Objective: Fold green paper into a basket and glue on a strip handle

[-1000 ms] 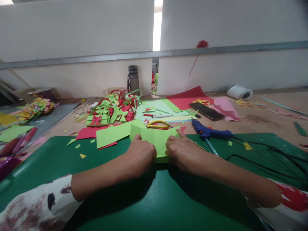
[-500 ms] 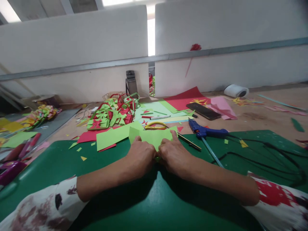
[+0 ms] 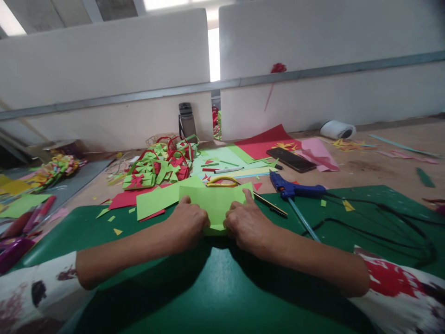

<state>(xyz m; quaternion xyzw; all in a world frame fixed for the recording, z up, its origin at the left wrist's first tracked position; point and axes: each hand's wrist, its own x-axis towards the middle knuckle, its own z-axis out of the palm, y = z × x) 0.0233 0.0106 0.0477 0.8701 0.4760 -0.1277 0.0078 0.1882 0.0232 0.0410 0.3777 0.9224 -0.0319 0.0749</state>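
Note:
A light green sheet of paper is held between my two hands above the green board, its lower edge folded up. On its left side my left hand grips it with curled fingers, the thumb lying on the face. My right hand is closed on the right side, one finger pointing up along the paper's edge. Both hands' lower fingers are hidden behind or under the sheet. Just behind the paper lie scissors with yellow handles, partly covered by it.
A blue glue gun with a black cord lies on the green board to the right. Folded red and green paper pieces are heaped at the back left, near a dark bottle. A phone rests on coloured paper.
My left hand has slid left along the folded edge, away from my right hand, uncovering the middle of the green paper. My right hand stays almost in place. The view has shifted slightly.

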